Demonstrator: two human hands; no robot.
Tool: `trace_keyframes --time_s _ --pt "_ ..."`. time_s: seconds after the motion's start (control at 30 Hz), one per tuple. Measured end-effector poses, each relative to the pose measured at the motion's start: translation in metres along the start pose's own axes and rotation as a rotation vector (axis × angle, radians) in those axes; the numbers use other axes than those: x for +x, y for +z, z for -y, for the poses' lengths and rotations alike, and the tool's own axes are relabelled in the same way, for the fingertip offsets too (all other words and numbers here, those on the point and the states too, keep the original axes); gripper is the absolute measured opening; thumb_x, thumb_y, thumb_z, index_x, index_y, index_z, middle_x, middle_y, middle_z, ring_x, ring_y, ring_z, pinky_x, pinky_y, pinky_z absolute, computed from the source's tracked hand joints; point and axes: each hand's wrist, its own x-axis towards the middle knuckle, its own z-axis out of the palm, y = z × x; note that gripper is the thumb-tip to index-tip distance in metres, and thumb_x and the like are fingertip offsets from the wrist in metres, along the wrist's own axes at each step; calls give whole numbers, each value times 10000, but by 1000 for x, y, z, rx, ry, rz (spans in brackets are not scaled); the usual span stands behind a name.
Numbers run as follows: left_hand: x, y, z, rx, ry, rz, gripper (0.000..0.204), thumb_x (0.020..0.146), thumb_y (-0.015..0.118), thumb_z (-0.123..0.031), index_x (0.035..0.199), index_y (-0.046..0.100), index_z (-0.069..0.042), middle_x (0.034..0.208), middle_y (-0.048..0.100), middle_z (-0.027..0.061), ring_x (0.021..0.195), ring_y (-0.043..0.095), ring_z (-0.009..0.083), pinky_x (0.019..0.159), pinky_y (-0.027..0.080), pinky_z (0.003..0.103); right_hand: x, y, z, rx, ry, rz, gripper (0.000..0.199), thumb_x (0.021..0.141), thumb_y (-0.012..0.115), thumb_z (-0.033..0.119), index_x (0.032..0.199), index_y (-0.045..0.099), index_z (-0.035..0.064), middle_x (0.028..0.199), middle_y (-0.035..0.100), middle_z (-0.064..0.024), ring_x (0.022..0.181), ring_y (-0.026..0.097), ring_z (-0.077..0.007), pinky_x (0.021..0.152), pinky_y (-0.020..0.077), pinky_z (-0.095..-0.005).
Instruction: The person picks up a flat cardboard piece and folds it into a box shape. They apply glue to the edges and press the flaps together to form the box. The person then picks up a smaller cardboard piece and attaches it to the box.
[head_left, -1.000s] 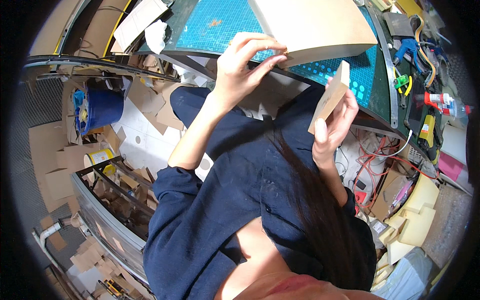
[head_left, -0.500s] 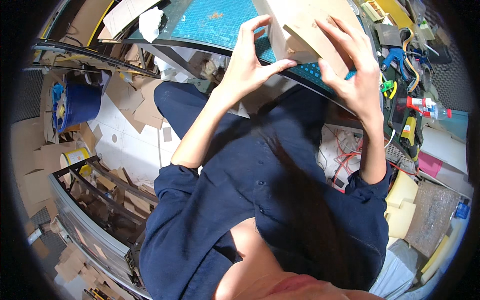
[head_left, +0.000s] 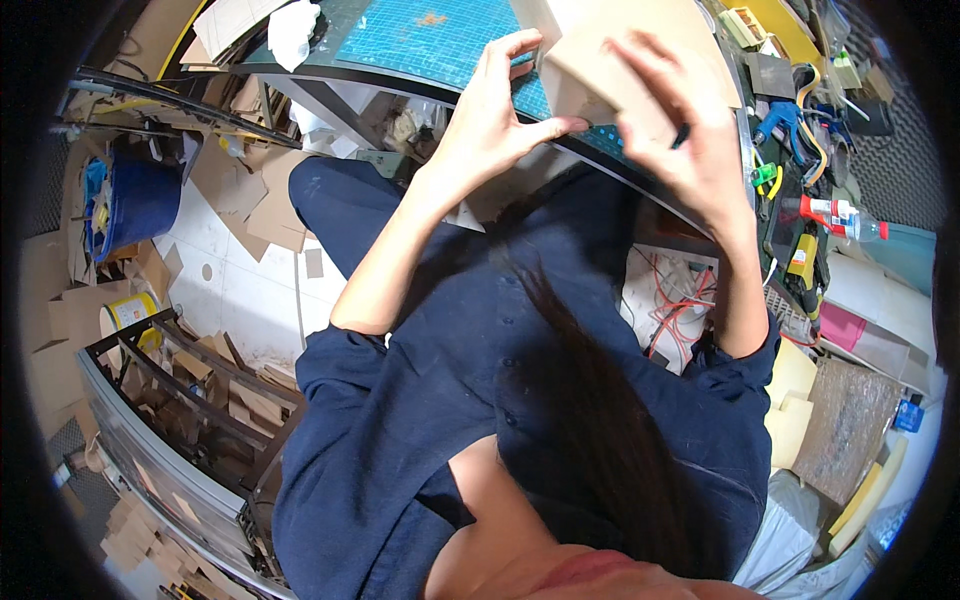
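Note:
A tan, box-like piece of board (head_left: 590, 75) stands at the near edge of a blue cutting mat (head_left: 415, 45). My left hand (head_left: 490, 115) spans its left end, with fingertips at the upper left edge and thumb by the low front corner. Curved over the right part of the piece is my right hand (head_left: 690, 140), its fingers smeared by motion. Its thumb is low at the front and its fingers reach over the panel. The inside of the piece and its far side are mostly hidden.
Hand tools, among them blue-handled ones (head_left: 780, 120), crowd the table's right side beside a red-capped bottle (head_left: 845, 219). White crumpled material (head_left: 292, 35) lies at the left. A blue bin (head_left: 145, 205), a metal frame (head_left: 215, 370) and cardboard scraps (head_left: 275, 210) are on the floor.
My right hand has shifted left, and the panel under it has moved left with it; the dark gap beside the panel looks smaller. My left hand stays at the left end.

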Motion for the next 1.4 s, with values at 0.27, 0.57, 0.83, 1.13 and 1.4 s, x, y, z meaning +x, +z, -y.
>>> trace_keyframes --time_s 0.27,0.57,0.83,1.13,1.4 --pt "-1 1 1 11 -2 14 978 713 944 -351 1449 408 4 1399 546 188 1292 577 296 1099 485 421 5 -1 -4 99 39 62 591 860 717 225 1439 611 171 1495 522 -152 1312 559 -320 1101 444 -421" --pt "1 1 -5 12 -41 32 993 704 952 -356 1449 405 7 1405 544 199 1299 570 309 1119 473 431 6 3 -11 100 7 63 611 854 727 215 1446 595 140 1480 532 -158 1330 543 -299 1117 426 -404" --pt "8 -4 -7 -80 55 -7 1032 706 952 -347 1520 371 -94 1468 475 179 1395 465 313 1122 476 444 -12 5 -16 469 99 -570 705 906 710 133 1496 361 -33 1473 470 -200 1403 459 -284 1195 345 -447" --pt "36 -23 -29 232 341 177 520 777 878 -309 1257 722 -186 1404 602 83 1334 533 268 1102 443 417 -70 35 1 497 365 -696 771 826 758 96 1485 373 -16 1442 437 -151 1350 456 -272 1161 356 -441" --pt "39 -23 -23 196 331 162 485 775 877 -295 1220 742 -160 1338 662 67 1296 574 242 1103 444 399 -87 67 10 580 470 -770 843 823 792 92 1493 286 17 1446 397 -159 1367 418 -280 1180 319 -462"
